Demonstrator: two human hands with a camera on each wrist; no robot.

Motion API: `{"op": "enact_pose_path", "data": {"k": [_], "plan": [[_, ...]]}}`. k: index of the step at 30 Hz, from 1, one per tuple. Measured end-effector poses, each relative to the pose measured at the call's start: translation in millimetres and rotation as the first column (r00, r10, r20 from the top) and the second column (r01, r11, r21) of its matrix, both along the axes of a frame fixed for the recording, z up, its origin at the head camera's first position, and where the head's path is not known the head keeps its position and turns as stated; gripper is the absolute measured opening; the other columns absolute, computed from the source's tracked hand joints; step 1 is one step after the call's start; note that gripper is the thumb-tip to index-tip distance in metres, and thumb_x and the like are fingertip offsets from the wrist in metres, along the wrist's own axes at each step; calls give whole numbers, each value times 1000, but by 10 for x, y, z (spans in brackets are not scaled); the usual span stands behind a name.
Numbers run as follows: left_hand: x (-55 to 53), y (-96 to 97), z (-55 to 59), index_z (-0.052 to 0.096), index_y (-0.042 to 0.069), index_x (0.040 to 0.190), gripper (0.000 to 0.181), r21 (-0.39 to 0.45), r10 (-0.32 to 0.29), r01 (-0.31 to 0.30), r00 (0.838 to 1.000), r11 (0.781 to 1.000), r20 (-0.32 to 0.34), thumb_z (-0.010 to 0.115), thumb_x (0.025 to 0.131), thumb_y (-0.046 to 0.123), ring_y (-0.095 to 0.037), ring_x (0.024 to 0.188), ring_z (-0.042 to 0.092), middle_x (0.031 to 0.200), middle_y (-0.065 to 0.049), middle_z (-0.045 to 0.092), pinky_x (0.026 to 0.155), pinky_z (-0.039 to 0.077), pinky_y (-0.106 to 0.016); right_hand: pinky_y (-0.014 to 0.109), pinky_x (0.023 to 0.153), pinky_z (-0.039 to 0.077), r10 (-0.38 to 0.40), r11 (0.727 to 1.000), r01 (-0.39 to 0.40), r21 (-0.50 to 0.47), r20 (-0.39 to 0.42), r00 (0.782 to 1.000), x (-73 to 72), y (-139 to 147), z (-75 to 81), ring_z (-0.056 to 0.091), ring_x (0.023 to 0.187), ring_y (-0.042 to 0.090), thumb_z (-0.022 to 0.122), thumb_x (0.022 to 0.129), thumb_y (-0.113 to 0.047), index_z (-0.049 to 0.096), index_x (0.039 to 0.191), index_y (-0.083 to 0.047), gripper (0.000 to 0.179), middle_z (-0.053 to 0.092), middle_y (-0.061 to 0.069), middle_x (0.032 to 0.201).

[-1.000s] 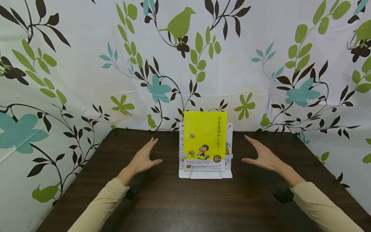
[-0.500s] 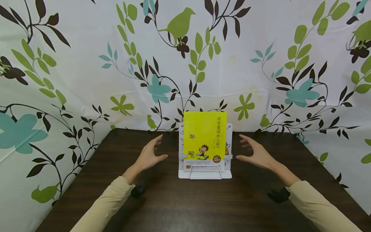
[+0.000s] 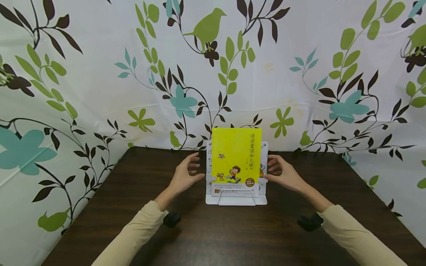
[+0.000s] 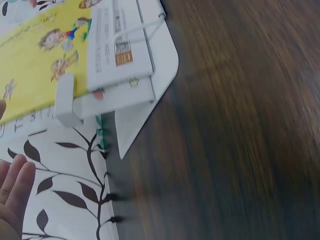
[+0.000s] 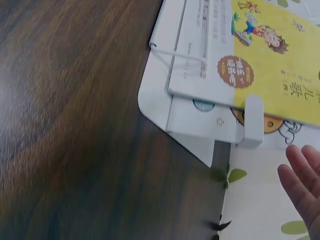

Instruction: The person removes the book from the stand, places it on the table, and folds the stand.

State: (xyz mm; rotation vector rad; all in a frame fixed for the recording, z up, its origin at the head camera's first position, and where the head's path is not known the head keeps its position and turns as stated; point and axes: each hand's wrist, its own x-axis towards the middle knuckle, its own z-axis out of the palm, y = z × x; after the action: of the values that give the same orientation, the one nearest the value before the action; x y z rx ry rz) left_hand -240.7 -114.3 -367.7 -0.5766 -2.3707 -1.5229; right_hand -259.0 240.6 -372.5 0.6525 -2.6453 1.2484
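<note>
A yellow children's book (image 3: 236,155) with a cartoon boy and Chinese characters leans upright on a white book stand (image 3: 209,199). White side clips (image 4: 65,97) and a wire rest (image 3: 237,202) at the front keep it in place. My left hand (image 3: 184,175) is just left of the stand, fingers loosely bent and thumb pointing at its side edge. On the other side my right hand (image 3: 287,175) has its thumb tip right at the stand's right edge. Neither hand grips anything. In the right wrist view, the relaxed fingers (image 5: 300,182) show beside the stand.
The stand is on a dark brown wooden table (image 3: 239,236), towards its back edge. Behind hangs a white cloth (image 3: 263,85) printed with leaves, birds and flowers. Black wrist devices (image 3: 310,222) sit under both sleeves.
Both hands have moved inward from either side towards the book stand, and their fingers have bent a little more. The book and stand have stayed where they were.
</note>
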Motion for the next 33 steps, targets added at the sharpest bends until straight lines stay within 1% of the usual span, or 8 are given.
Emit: {"op": "enact_pose_path", "data": {"k": [3,5,12,17,22,25,29,33], "plan": [[60,85,83,41,-7,129,65,40,-13,13,1000,999,-4,69,71,-9,-40,100,55,117,-28,50,80,48,-50,36,75,52,3,1000,-4,-29,-27,1000,-11,-40,-18,57,88,31,73,76,-14,39,129,1,64,51,19,104],[33,127,64,42,-7,128,63,64,-11,11,1000,998,0,69,71,-11,-40,99,55,116,-27,51,80,48,-50,32,73,52,-5,999,3,-46,-40,999,-16,-65,-23,57,87,30,72,77,-11,40,127,2,62,52,19,102],[-224,215,-220,47,0,126,61,95,14,-13,1000,995,-18,70,70,-8,-28,97,57,113,-17,56,77,52,-39,29,71,52,-52,997,50,-66,-30,998,-24,-165,-8,57,86,29,70,77,-7,39,126,3,58,51,18,101],[-272,272,-273,49,1,124,57,107,5,1,998,994,-55,69,71,-8,-28,93,58,109,-15,56,74,52,-40,30,71,53,-77,995,75,-68,-30,997,-38,-196,-4,58,86,29,70,77,-4,39,125,4,58,50,18,100],[-284,312,-275,51,1,122,54,118,33,-27,998,993,-49,67,71,-9,-26,91,57,108,-14,56,72,53,-36,35,71,53,-86,993,83,-78,-29,996,77,-321,140,57,86,36,68,77,1,39,123,10,55,50,25,98],[-293,333,-273,52,-1,119,51,125,66,-60,997,990,-50,66,71,-11,-26,89,58,106,-16,57,71,53,-35,40,71,53,-100,992,97,-85,-26,995,83,-363,145,57,86,38,67,76,3,39,123,12,55,50,27,99],[-226,366,-186,52,-8,116,47,160,81,-72,995,984,-54,64,71,-15,-35,88,57,104,-23,56,71,52,-42,30,69,53,-123,988,118,-99,-44,991,-42,-319,-29,58,85,33,69,76,0,41,123,8,56,51,22,99],[-106,407,-43,51,-14,114,44,219,80,-67,996,973,-51,61,71,-19,-44,89,55,102,-30,54,72,50,-51,24,66,52,-163,981,156,-111,-60,985,-59,-355,-71,59,84,32,69,75,0,43,122,8,54,51,20,97]]}}
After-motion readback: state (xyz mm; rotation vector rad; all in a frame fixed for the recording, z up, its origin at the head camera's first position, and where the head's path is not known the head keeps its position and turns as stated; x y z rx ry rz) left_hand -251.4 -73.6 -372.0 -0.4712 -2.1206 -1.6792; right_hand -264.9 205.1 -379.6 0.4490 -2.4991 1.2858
